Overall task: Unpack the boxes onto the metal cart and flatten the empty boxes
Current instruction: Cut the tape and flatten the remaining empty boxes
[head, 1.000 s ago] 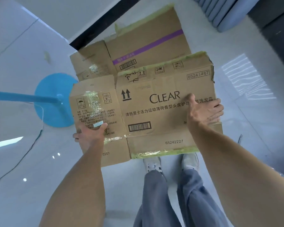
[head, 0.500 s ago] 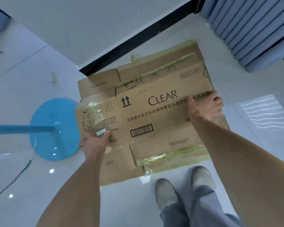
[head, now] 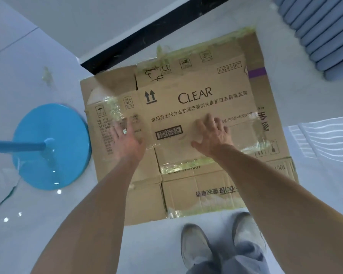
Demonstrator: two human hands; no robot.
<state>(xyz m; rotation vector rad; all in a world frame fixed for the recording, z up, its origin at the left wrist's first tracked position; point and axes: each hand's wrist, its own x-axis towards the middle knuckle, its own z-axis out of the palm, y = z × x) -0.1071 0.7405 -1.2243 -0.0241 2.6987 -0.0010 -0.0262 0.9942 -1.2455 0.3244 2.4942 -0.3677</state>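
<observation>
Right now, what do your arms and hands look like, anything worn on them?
Both forearms are bare, with no sleeves, gloves or watch in view. The left hand carries a small checkered marker patch on its back. The right hand shows no such patch or anything worn. No cables on either arm.

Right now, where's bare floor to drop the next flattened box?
Bare tile lies left of the flattened box stack, in front of the blue round base, and right of the stack below the curtain. Crowded: the stack's near edge, where the shoes stand, and between stack and blue base. Left hand and right hand lie open over the CLEAR box.
</observation>
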